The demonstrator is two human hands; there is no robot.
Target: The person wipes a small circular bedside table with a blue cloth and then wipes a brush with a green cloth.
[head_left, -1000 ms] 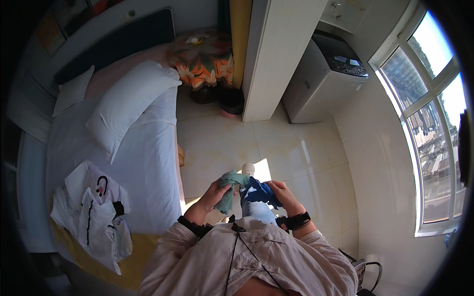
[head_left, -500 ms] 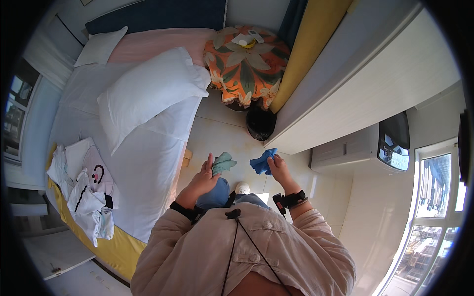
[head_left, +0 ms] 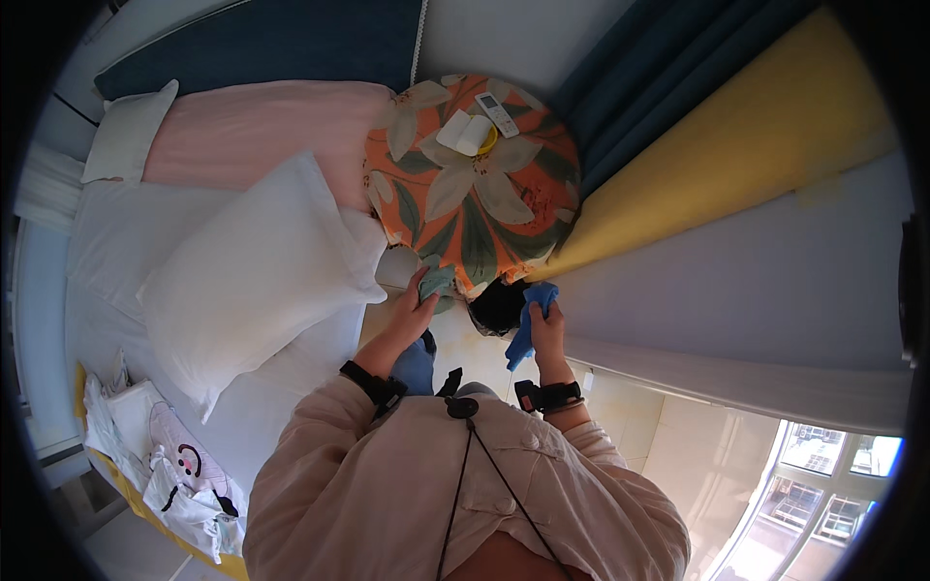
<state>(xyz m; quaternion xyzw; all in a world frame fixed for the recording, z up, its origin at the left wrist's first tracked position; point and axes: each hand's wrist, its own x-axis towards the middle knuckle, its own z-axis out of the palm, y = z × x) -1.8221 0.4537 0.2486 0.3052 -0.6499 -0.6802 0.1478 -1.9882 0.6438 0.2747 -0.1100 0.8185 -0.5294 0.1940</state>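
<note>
A crumpled green cloth [head_left: 438, 282] is gripped in my left hand [head_left: 415, 305], close to the near edge of a round table [head_left: 455, 208]. My right hand [head_left: 548, 334] is closed on a blue cloth [head_left: 526, 334] that hangs down below the fingers. Over the table lies an orange tablecloth with large pale flowers and green leaves. On its top rest a white remote control [head_left: 497, 114], a yellow ring-shaped object [head_left: 490, 141] and a small white item [head_left: 463, 133] beside it.
A black bin [head_left: 497, 308] stands on the floor between my hands. At left is a bed with a white pillow [head_left: 262, 281], a pink cover [head_left: 271, 131] and a pile of white clothes [head_left: 184, 479]. Yellow and dark curtains [head_left: 697, 184] hang at right, above a pale panel.
I have moved forward, so the table and bin are nearer. Both hands still hold their cloths; the blue one now hangs lower.
</note>
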